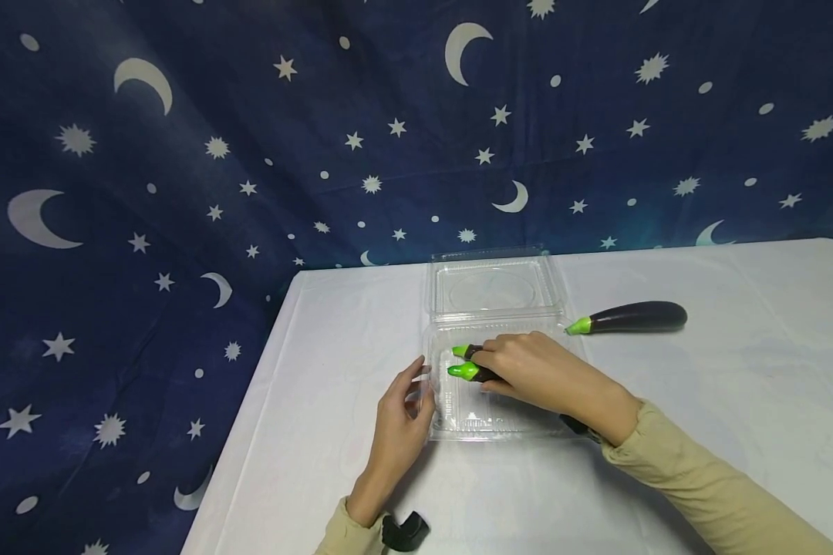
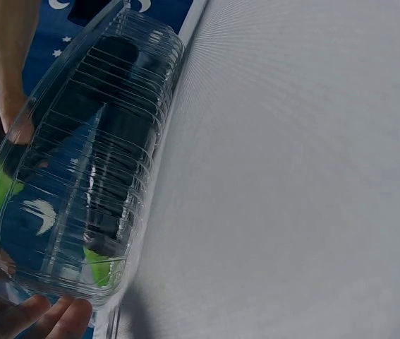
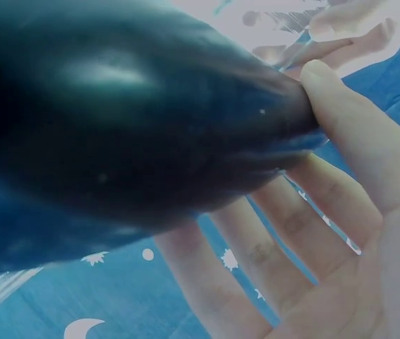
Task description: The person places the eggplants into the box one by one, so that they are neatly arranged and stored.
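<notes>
A clear plastic clamshell container [image 1: 472, 420] lies unfolded on the table, its lid [image 1: 493, 293] laid back on the far side. My right hand [image 1: 531, 370] grips a dark eggplant [image 3: 115, 127] just over the container's base, thumb on one side and fingers on the other, green stem end pointing left. Beyond it, a second eggplant [image 1: 460, 351] lies in the base, mostly hidden by the hand; through the clear wall its body shows along the bottom. My left hand [image 1: 403, 420] is at the base's left end, fingertips [image 2: 73, 318] touching the wall, fingers fairly straight.
To the right of the container, a third eggplant [image 1: 639, 317] lies on the white-covered table [image 1: 736, 408], stem end toward the container. A dark blue curtain [image 1: 416, 177] with moons and stars hangs behind the table. A black band piece [image 1: 404, 532] sits by the left sleeve.
</notes>
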Available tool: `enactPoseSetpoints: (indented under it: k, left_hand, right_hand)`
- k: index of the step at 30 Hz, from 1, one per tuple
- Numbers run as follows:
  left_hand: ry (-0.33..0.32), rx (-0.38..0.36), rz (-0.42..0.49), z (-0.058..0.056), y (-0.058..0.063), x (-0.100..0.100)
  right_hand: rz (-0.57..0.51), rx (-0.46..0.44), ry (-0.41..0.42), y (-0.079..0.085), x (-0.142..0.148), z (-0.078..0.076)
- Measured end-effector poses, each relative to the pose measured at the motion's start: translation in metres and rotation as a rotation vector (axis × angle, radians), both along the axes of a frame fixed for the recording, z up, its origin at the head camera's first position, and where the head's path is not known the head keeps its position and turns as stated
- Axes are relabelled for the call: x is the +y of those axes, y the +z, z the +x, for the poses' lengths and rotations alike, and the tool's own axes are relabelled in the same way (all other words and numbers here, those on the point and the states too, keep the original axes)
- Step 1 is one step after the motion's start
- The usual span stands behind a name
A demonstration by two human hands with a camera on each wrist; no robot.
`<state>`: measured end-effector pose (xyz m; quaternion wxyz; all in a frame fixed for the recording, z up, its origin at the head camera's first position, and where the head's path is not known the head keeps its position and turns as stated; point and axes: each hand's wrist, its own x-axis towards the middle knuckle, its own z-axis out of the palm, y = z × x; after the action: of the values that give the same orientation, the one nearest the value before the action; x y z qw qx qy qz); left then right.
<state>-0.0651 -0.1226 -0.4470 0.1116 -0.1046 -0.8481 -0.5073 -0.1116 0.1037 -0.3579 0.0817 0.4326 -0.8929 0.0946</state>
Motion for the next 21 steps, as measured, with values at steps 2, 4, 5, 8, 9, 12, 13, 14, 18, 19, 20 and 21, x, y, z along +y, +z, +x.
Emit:
enactPoseSetpoints:
  k: [2, 4, 5, 8, 9, 12, 13, 14, 18, 19, 20, 21]
  left_hand:
    - [0.003, -0.003, -0.005, 0.001, 0.0, 0.0]
    - [0.007, -0.004, -0.01, 0.001, 0.0, 0.0]
    - [0.007, -0.005, -0.01, 0.001, 0.0, -0.001]
    - [0.006, -0.006, -0.009, 0.001, 0.001, -0.001]
    - [0.004, -0.006, -0.007, 0.001, 0.001, -0.001]
    - [0.002, -0.006, -0.002, 0.001, 0.001, -0.001]
    - [0.001, -0.006, -0.001, 0.001, 0.001, 0.0]
    - [0.001, -0.006, 0.0, 0.001, 0.001, 0.0]
    - [-0.002, -0.01, 0.006, 0.0, 0.002, 0.0]
    - [-0.003, -0.012, 0.007, 0.0, 0.003, 0.0]
    - [-0.003, -0.014, 0.01, 0.0, 0.003, 0.0]
    - [-0.004, -0.017, 0.012, 0.0, 0.003, 0.0]
  right_hand:
    - [0.004, -0.001, 0.0, -0.001, -0.001, -0.001]
    - [0.011, -0.004, -0.003, -0.002, -0.002, -0.001]
    - [0.014, -0.007, -0.003, -0.003, -0.003, -0.001]
    - [0.026, -0.013, -0.007, -0.005, -0.004, -0.002]
    - [0.031, -0.013, -0.008, -0.006, -0.004, -0.003]
    - [0.036, -0.015, -0.005, -0.008, -0.004, -0.004]
    - [0.035, -0.016, -0.002, -0.009, -0.004, -0.005]
    - [0.034, -0.016, 0.002, -0.01, -0.004, -0.006]
    - [0.033, -0.02, 0.01, -0.013, -0.005, -0.009]
    - [0.034, -0.022, 0.012, -0.013, -0.005, -0.01]
    - [0.037, -0.024, 0.011, -0.014, -0.005, -0.011]
    - [0.041, -0.027, 0.011, -0.014, -0.005, -0.011]
